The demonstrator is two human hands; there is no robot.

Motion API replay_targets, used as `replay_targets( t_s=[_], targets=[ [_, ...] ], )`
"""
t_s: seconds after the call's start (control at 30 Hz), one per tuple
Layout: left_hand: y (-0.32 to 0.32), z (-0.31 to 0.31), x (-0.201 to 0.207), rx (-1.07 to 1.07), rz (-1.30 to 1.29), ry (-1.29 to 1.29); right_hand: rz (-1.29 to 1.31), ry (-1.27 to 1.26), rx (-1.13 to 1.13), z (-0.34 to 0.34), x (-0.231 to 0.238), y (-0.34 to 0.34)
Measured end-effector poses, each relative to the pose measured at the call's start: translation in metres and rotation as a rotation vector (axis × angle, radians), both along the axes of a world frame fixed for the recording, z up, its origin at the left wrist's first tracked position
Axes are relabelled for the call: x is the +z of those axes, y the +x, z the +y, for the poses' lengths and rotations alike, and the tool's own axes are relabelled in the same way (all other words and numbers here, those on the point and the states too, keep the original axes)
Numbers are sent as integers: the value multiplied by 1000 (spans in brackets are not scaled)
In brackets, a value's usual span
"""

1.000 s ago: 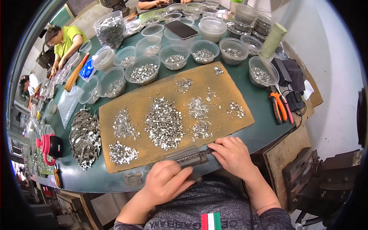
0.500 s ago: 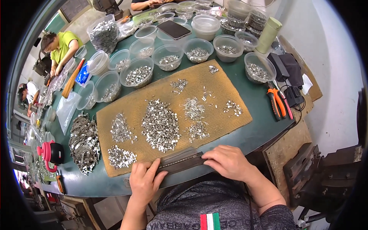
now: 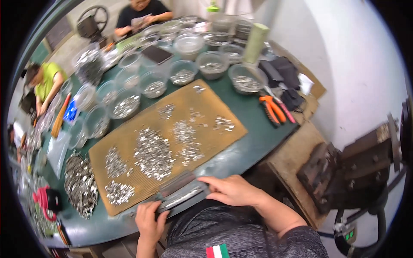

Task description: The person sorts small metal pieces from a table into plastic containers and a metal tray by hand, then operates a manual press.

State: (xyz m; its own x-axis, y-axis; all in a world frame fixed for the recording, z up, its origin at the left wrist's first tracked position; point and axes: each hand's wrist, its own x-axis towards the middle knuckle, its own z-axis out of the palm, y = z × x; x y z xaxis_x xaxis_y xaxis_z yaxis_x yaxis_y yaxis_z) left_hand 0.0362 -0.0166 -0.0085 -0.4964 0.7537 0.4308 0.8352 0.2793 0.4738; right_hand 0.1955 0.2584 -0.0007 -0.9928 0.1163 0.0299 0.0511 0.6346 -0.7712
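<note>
At the near edge of the table, my left hand [image 3: 148,219] grips one end of a long dark metal bar [image 3: 184,197], fingers closed. My right hand [image 3: 232,190] pinches its other end between thumb and fingers. A pale strip runs along the bar, blurred by motion. Just behind it, a second dark block [image 3: 177,183] lies at the front edge of the tan ribbed mat [image 3: 219,150]. Small shiny metal pieces form a large heap [image 3: 152,152] mid-mat, with smaller heaps [image 3: 119,192] around it.
Clear plastic tubs [image 3: 124,103] of metal pieces line the far side. Orange-handled pliers [image 3: 273,109] lie at the right, near a green cylinder [image 3: 256,43]. A pink-and-black cup [image 3: 47,202] stands left of a pile of metal parts [image 3: 81,182]. Two people work beyond; machinery [image 3: 344,172] stands right.
The view has swung to the right, so the table appears shifted left and tilted. Both hands still hold the bar, which now slants more, its right end higher in the picture.
</note>
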Motion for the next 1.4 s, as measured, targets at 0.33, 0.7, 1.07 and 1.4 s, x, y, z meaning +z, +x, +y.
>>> replay_targets(
  t_s=[0.33,0.7,1.07,1.4],
  targets=[
    [19,9,-7,23,65,62,-22,-80,-44,7,0,14],
    [25,-7,8,53,88,100,-39,-50,-66,-11,9,17],
    [21,-14,14,71,10,83,-179,-201,-15,-10,28,7],
    [-2,10,20,55,-96,-32,-266,-193,147,33,38,-15]
  ],
)
